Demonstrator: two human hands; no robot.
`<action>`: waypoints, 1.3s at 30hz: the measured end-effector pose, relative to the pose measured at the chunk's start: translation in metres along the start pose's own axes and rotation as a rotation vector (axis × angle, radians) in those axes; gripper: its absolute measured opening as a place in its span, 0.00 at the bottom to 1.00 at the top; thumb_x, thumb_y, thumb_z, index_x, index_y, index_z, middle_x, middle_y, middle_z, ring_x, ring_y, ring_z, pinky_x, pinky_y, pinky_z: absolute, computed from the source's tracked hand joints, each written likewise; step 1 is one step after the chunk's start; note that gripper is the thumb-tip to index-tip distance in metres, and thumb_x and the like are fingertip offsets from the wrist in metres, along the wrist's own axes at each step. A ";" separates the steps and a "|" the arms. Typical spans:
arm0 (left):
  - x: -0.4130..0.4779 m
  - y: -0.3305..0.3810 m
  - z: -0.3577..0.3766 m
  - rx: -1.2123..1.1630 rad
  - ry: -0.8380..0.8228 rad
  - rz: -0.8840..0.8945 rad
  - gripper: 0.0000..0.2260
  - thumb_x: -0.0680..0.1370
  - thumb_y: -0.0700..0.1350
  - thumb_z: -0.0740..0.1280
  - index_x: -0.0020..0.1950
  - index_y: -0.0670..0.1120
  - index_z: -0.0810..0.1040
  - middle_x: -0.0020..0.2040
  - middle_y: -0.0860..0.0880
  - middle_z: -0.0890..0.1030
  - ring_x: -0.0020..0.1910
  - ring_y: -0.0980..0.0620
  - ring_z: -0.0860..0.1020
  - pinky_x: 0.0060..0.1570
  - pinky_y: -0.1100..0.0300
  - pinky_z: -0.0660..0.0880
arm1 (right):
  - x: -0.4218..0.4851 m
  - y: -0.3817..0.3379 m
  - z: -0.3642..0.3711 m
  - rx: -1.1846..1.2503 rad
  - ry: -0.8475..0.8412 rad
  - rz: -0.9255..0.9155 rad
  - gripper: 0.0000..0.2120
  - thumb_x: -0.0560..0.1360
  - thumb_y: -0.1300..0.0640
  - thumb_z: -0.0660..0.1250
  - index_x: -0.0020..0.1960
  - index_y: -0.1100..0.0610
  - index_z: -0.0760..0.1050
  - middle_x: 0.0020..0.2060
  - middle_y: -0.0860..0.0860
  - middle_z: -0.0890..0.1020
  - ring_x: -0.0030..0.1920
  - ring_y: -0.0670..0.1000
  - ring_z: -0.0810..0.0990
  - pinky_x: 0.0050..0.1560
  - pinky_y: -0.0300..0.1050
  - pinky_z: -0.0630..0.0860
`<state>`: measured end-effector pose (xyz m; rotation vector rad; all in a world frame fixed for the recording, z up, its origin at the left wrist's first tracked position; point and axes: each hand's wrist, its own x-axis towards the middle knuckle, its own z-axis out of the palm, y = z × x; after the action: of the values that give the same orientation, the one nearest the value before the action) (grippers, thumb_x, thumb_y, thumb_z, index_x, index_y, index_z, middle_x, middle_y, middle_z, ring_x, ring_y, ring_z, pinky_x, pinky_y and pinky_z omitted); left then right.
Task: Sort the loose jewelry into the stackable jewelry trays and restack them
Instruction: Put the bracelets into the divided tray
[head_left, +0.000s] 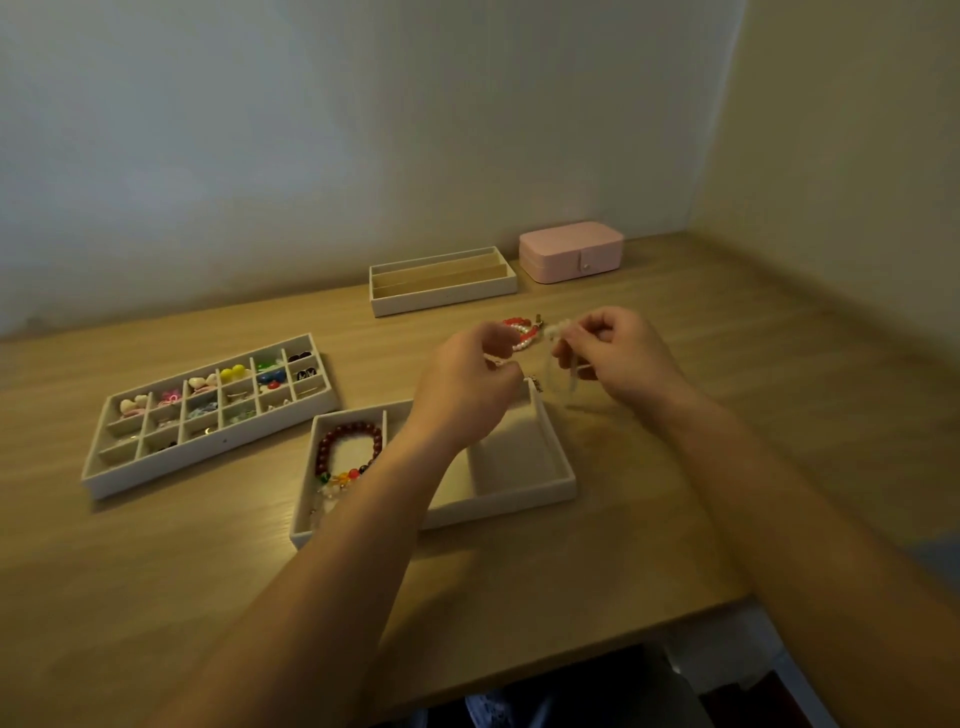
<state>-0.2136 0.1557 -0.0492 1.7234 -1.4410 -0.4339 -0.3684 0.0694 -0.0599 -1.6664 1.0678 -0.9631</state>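
Both my hands hover above the far end of a white tray (558, 470) with wide compartments. My right hand (615, 353) pinches a pale, blurred bracelet (558, 374) that hangs down in a loop. My left hand (470, 387) has curled fingers near the same bracelet; whether it grips it is unclear. The tray's left compartment holds a dark red bead bracelet (347, 441) and a multicoloured one (340, 480). A red and white bead bracelet (522, 332) lies loose on the table behind my hands. A grid tray (208, 449) at the left holds several small colourful pieces.
A white tray (441, 301) with long slots stands at the back, with a closed pink jewelry box (571, 252) to its right. The wooden table (727, 467) meets walls at the back and right. Its front edge runs below my forearms.
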 end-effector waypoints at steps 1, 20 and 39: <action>0.001 0.000 -0.003 -0.073 -0.021 -0.018 0.18 0.78 0.39 0.68 0.67 0.51 0.75 0.58 0.55 0.79 0.56 0.56 0.77 0.54 0.59 0.78 | 0.001 -0.005 0.000 0.088 -0.049 -0.008 0.07 0.82 0.56 0.66 0.53 0.60 0.79 0.42 0.51 0.85 0.44 0.50 0.84 0.48 0.46 0.81; -0.014 -0.060 -0.093 -0.307 -0.028 0.117 0.06 0.76 0.44 0.71 0.52 0.44 0.82 0.44 0.50 0.84 0.43 0.52 0.82 0.44 0.61 0.80 | 0.019 -0.031 0.075 0.342 -0.544 -0.107 0.08 0.74 0.59 0.71 0.52 0.54 0.83 0.43 0.50 0.82 0.46 0.53 0.78 0.50 0.45 0.79; -0.030 -0.075 -0.097 -0.288 -0.096 0.044 0.12 0.76 0.39 0.71 0.59 0.47 0.81 0.48 0.48 0.84 0.45 0.48 0.85 0.44 0.50 0.83 | -0.009 -0.027 0.087 0.077 -0.485 -0.155 0.05 0.81 0.64 0.66 0.55 0.57 0.79 0.48 0.53 0.84 0.46 0.52 0.86 0.46 0.44 0.84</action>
<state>-0.1047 0.2194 -0.0556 1.4553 -1.4049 -0.6735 -0.2855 0.1075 -0.0605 -1.8134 0.5783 -0.6343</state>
